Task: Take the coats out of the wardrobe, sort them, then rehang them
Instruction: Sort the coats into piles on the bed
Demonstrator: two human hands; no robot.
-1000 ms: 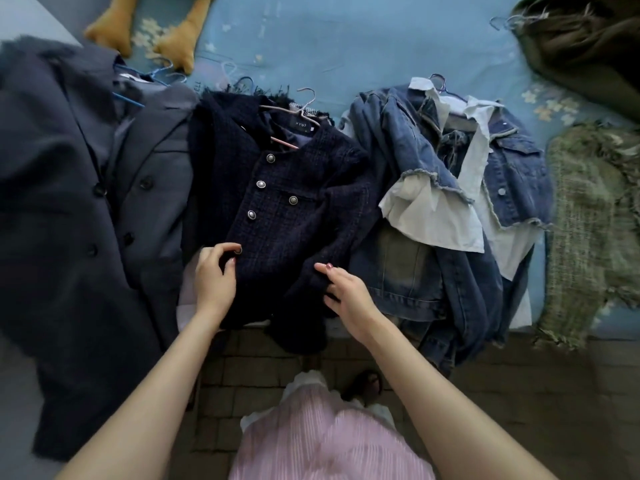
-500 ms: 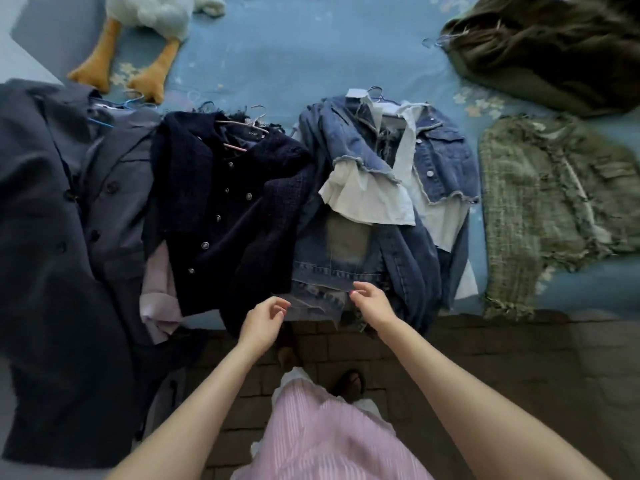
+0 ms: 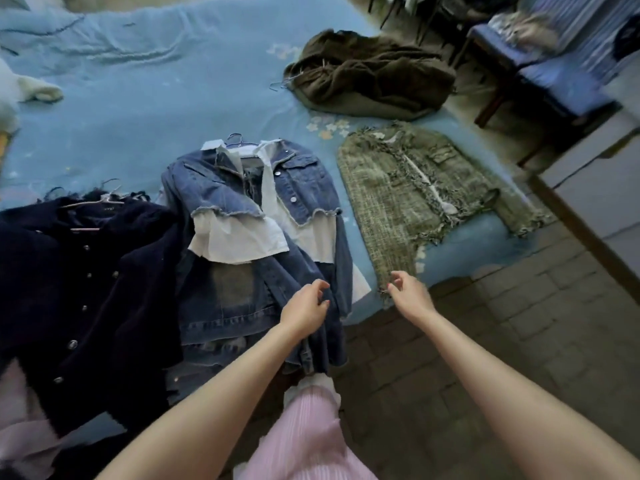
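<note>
Several coats lie on a blue bed (image 3: 145, 98). A dark navy tweed jacket (image 3: 79, 282) with metal buttons is at the left on a hanger. A denim jacket (image 3: 249, 216) with white shirt panels lies in the middle. A green tweed jacket (image 3: 426, 188) lies to its right, and a dark olive coat (image 3: 370, 74) sits further back. My left hand (image 3: 306, 308) hovers over the denim jacket's lower right hem, fingers loosely curled, holding nothing. My right hand (image 3: 408, 294) is by the green jacket's lower left corner, fingers loosely curled; any touch is unclear.
A brick-patterned floor (image 3: 485, 341) runs along the bed's near edge. A blue chair (image 3: 554, 74) with things on it stands at the back right. A pale cabinet (image 3: 595, 178) is at the right. A white plush toy (image 3: 20, 91) lies at the far left.
The view and both hands have moved right, from the navy jacket past the denim jacket's hem; my right hand now reaches the green tweed jacket's corner.
</note>
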